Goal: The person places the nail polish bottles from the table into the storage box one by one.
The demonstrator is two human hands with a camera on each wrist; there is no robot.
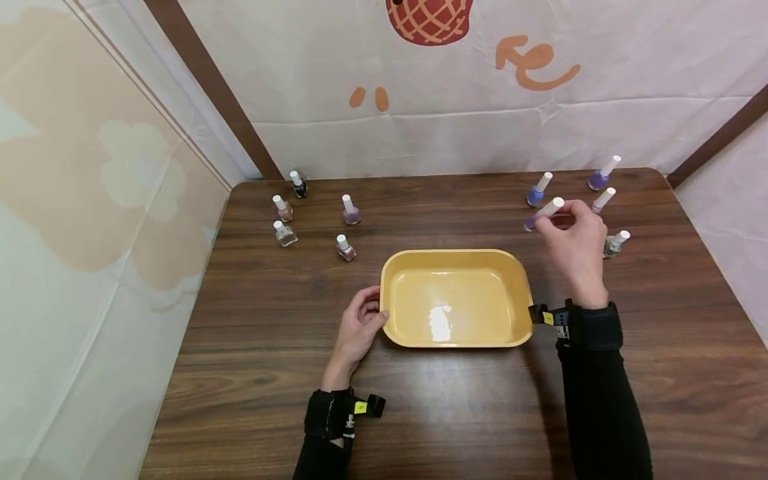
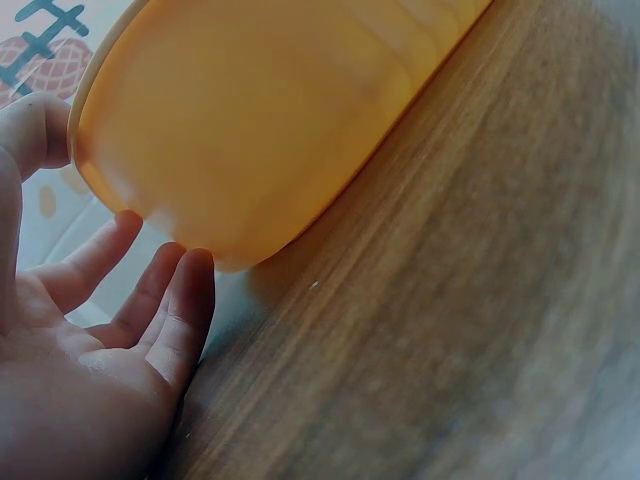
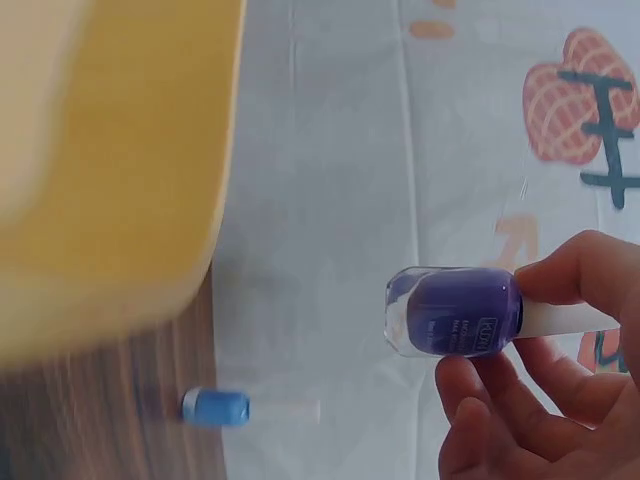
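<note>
The step in hand looks like handling a single purple bottle [image 3: 455, 312]: the right hand [image 1: 576, 243] pinches its white cap [image 1: 551, 207] between thumb and fingers, just beyond the far right corner of the yellow tray [image 1: 450, 293]. The bottle seems raised off the worktop [image 1: 252, 373] — the head view looks down too steeply to be sure of that.

The left hand [image 1: 359, 327] grips the tray's left end, thumb at the rim and the other fingers [image 2: 185, 300] somewhat spread, their tips against the outer wall.

Close about the right hand stand a blue bottle [image 1: 535, 195], a dark violet bottle [image 1: 597, 180], a clear-based bottle [image 1: 611, 249] and a pale bottle [image 1: 604, 199], the last partly hidden behind the hand. So the next move, as I judge it, calls for an unslackened pinch on that slim cap and a path clear of the blue bottle and the tray's rim — the glass body hangs free of the fingers and could swing or knock. A light hold at the left end should be enough to stop the tray sliding.
</note>
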